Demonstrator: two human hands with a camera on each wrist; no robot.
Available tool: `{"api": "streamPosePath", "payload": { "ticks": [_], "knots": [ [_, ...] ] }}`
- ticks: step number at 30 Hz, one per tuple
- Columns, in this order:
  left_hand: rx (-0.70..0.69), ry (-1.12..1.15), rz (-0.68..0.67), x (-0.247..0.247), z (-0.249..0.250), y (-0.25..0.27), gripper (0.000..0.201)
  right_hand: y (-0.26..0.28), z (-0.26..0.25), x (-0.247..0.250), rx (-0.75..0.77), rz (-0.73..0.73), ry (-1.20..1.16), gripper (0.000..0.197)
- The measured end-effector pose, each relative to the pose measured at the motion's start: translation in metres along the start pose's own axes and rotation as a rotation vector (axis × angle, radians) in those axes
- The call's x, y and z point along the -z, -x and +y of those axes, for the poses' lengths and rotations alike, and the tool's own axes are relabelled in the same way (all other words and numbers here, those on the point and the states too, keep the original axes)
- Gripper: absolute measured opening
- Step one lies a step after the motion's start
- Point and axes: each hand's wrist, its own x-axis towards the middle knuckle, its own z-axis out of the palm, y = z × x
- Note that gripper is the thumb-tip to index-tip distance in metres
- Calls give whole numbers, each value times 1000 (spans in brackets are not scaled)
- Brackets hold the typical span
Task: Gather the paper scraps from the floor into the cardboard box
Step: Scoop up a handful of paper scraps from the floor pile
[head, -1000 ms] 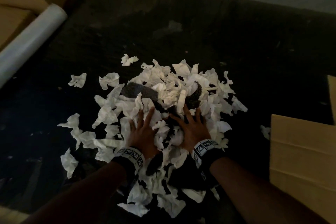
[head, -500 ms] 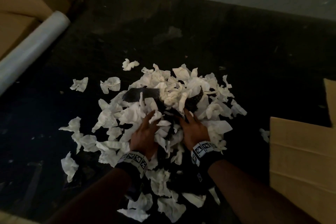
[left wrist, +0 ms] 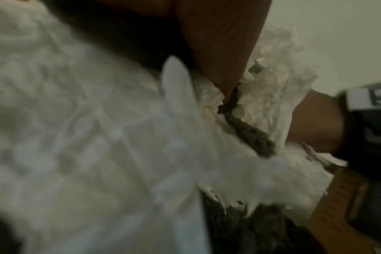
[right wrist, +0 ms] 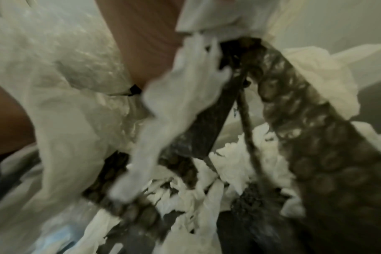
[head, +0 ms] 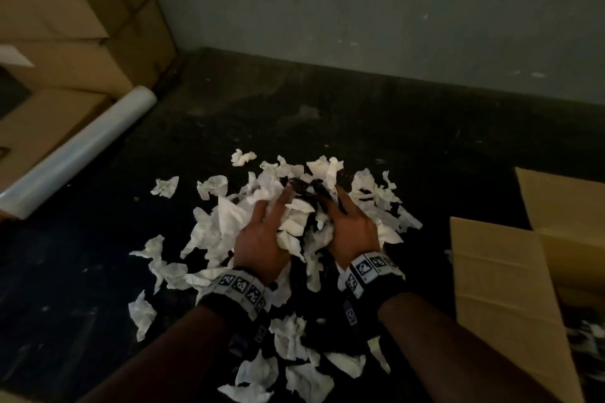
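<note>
Left hand (head: 262, 239) and right hand (head: 352, 231) are cupping a bundle of paper scraps (head: 299, 222) between them, fingers curled round the white pieces and some dark bubble-textured strips (right wrist: 298, 106). Loose scraps (head: 209, 232) are lying spread over the dark floor (head: 425, 147) around and below the hands. Open cardboard box (head: 497, 288) is sitting to the right, near the pile. Clear film roll (head: 82, 150) is lying at left beside stacked cartons (head: 65, 26).

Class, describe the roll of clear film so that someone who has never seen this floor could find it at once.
Start at the stacked cardboard boxes along the left wall. At their foot, on the dark floor, lies the roll of clear film, slanting from the left edge up toward the corner. Unlike the crumpled white paper scraps nearby, it is one long, smooth, glossy cylinder.
</note>
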Motion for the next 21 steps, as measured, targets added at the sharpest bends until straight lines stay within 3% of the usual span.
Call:
{"api": "streamPosePath", "payload": {
  "ticks": [4,9,21],
  "knots": [
    [-51,-45,-52,8,10,12,123,17,-6,20,-1,-3,13,70],
    [-102,-79,12,24,14,24,110,35,-11,36,36,-5,56,71],
    [-255,-108,179,83,53,17,86,42,-36,93,159,179,112,80]
  ]
}}
